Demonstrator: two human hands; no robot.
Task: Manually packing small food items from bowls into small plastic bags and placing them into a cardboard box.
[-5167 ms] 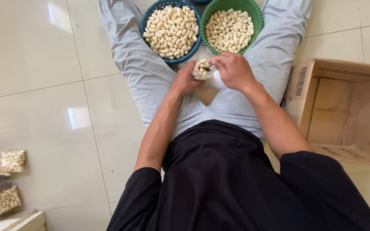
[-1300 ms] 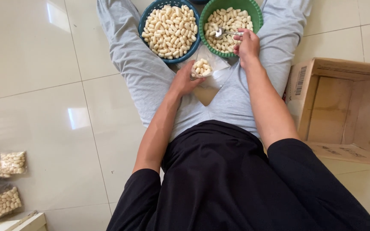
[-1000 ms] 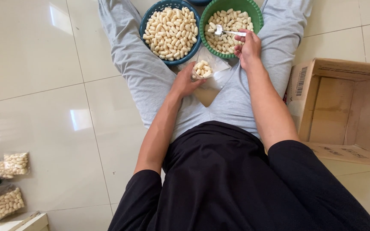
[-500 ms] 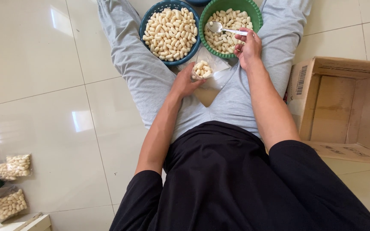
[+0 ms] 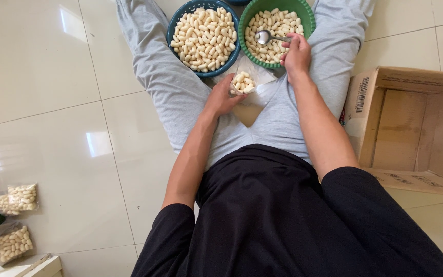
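my right hand (image 5: 296, 51) grips a spoon (image 5: 266, 36), its handle lying left-right over the green bowl (image 5: 306, 15), top centre. my left hand (image 5: 222, 98) holds the small bag (image 5: 242, 83) open, down-left of the spoon.

glossy cream tiled floor (image 5: 52, 118), blue basket (image 5: 173, 32) and green basket (image 5: 307, 11) of pale nuts far middle, open cardboard box (image 5: 416, 128) right, filled clear bags (image 5: 11, 220) near left

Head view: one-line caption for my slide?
Left hand holds small clear bag; right hand dips metal spoon into green basket.
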